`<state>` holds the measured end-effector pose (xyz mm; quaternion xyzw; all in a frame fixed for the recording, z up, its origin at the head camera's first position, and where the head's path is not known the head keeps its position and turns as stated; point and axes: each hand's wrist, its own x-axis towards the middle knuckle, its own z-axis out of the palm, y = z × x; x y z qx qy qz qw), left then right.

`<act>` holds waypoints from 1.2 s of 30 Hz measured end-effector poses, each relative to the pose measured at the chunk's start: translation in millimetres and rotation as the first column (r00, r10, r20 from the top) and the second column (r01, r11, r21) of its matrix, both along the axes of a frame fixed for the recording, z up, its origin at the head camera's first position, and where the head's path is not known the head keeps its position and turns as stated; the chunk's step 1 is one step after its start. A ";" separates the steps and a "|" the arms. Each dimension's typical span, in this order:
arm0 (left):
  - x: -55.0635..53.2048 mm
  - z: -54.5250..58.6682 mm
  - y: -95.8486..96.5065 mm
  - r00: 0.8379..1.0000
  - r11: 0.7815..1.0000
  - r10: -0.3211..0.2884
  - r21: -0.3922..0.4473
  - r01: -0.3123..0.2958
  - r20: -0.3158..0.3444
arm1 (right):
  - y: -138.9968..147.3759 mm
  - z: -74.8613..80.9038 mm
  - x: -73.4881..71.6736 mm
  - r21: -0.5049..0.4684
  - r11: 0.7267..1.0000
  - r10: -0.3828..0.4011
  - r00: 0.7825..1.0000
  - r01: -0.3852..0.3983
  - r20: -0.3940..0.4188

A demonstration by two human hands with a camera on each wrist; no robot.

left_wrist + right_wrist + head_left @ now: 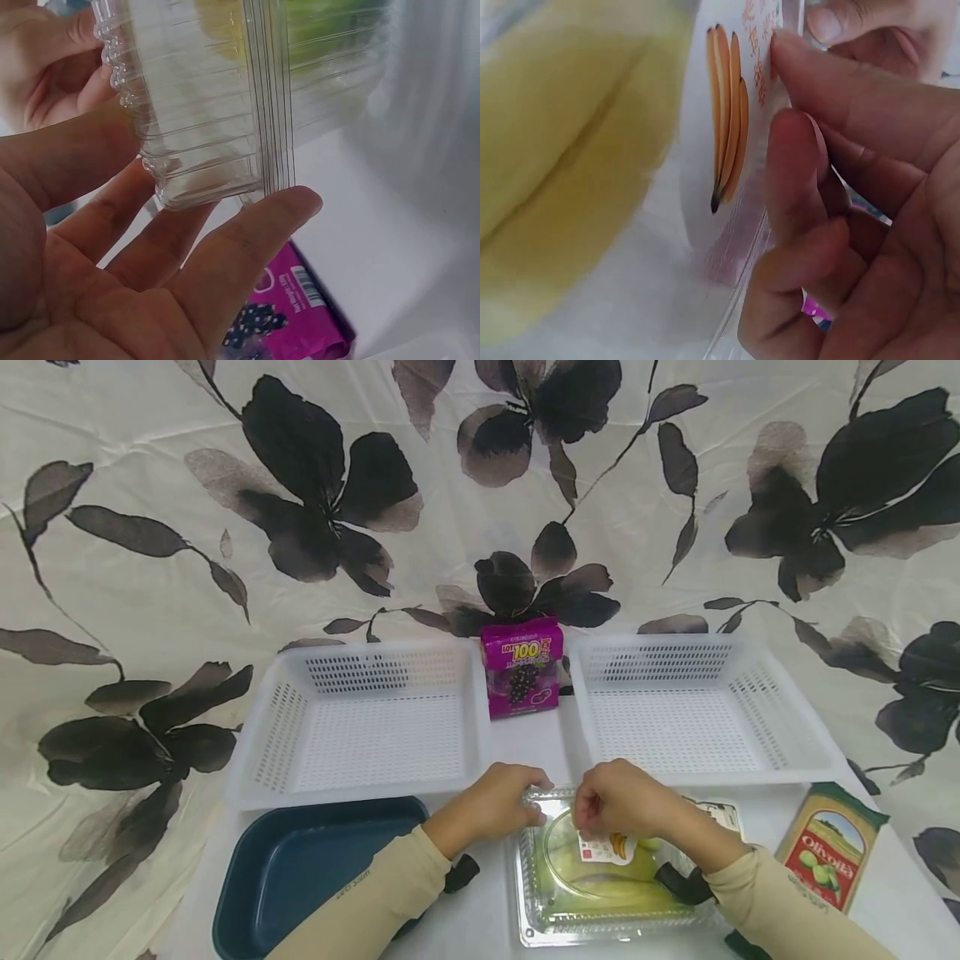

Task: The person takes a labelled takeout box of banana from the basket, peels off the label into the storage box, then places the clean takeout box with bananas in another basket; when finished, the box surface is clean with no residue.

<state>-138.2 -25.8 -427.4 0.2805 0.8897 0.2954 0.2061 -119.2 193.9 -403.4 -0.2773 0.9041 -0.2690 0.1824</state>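
Note:
A clear plastic clamshell box (534, 912) with yellow-green bananas (600, 893) inside lies on the table in front of me. My left hand (501, 802) grips the box's far left corner; the left wrist view shows thumb and fingers around its ridged side (199, 142). My right hand (626, 802) is over the lid, by a white label (600, 852) printed with bananas. Close up in the right wrist view, fingertips of the right hand (855, 187) pinch the edge of the label (727, 135).
Two white perforated baskets (247, 772) (813, 739) stand behind, with a purple grape candy bag (522, 668) upright between them. A dark blue tub (232, 868) is at the left. At the right lies an Olivoila packet (828, 843). A floral cloth (450, 527) hangs behind.

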 end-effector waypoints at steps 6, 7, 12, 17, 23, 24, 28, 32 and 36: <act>1.8 2.2 1.6 1.000 1.000 0.017 -0.015 -0.017 0.019 | -5.8 0.4 6.6 0.082 0.996 -0.042 0.999 0.043 -0.010; 1.7 2.4 1.5 1.000 1.000 0.020 -0.014 -0.019 0.021 | -6.5 0.5 7.3 0.096 0.994 -0.045 0.999 0.046 -0.014; 1.8 1.0 1.5 0.999 1.000 0.021 -0.019 -0.021 0.024 | -6.9 0.1 10.6 0.123 0.992 -0.033 0.999 0.037 -0.036; 1.7 -0.6 1.9 0.999 1.000 0.024 -0.015 -0.024 0.022 | -0.2 0.1 9.0 0.080 0.997 0.025 0.999 -0.023 -0.028; 2.1 1.5 1.8 0.999 1.000 0.030 -0.006 -0.030 0.012 | 9.5 2.4 2.7 0.024 0.995 0.091 0.996 -0.092 0.016; 2.2 2.0 1.8 1.000 1.000 0.028 -0.005 -0.028 0.008 | 10.5 3.0 1.9 0.023 0.995 0.101 0.995 -0.102 0.016; 2.6 2.6 1.7 1.000 1.000 0.026 0.001 -0.026 0.010 | 12.5 4.7 0.1 0.018 0.992 0.127 0.992 -0.127 0.016; 2.9 2.3 1.9 0.999 1.000 0.029 0.004 -0.029 0.022 | 13.9 4.6 -0.9 -0.009 0.991 0.136 0.989 -0.136 0.054; 3.0 1.9 2.0 0.999 1.000 0.029 0.003 -0.029 0.024 | 15.1 2.5 -2.2 -0.044 0.992 0.119 0.986 -0.115 0.115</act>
